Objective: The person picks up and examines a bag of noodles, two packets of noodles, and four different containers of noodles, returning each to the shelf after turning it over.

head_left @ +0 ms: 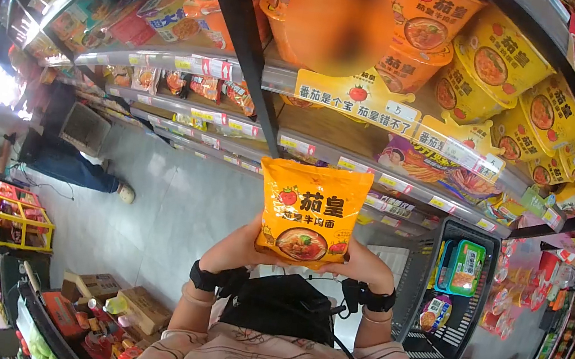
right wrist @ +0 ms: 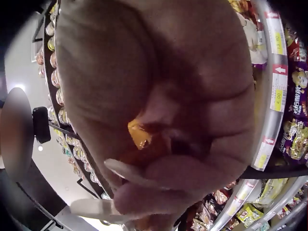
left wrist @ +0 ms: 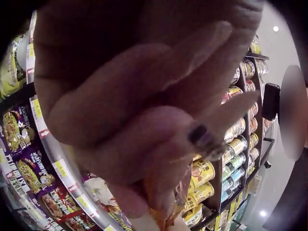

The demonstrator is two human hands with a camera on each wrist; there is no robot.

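Note:
An orange noodle packet [head_left: 312, 215] is held upright in front of the chest, its printed front facing the head camera. The left hand [head_left: 233, 246] grips its lower left corner and the right hand [head_left: 369, 266] its lower right corner. In the left wrist view, curled fingers of the left hand [left wrist: 130, 110] fill the picture, with a bit of orange wrapper at the bottom. In the right wrist view, the palm and bent fingers of the right hand [right wrist: 159, 110] surround a small orange piece of the packet [right wrist: 139, 134].
Shelves with price strips [head_left: 444, 200] run ahead, holding orange tubs [head_left: 423, 34] and yellow tubs [head_left: 496, 58]. A dark basket [head_left: 451, 346] with a few packs stands at the right. Cardboard boxes [head_left: 140, 309] lie at lower left; another person's leg [head_left: 85, 171] shows at left.

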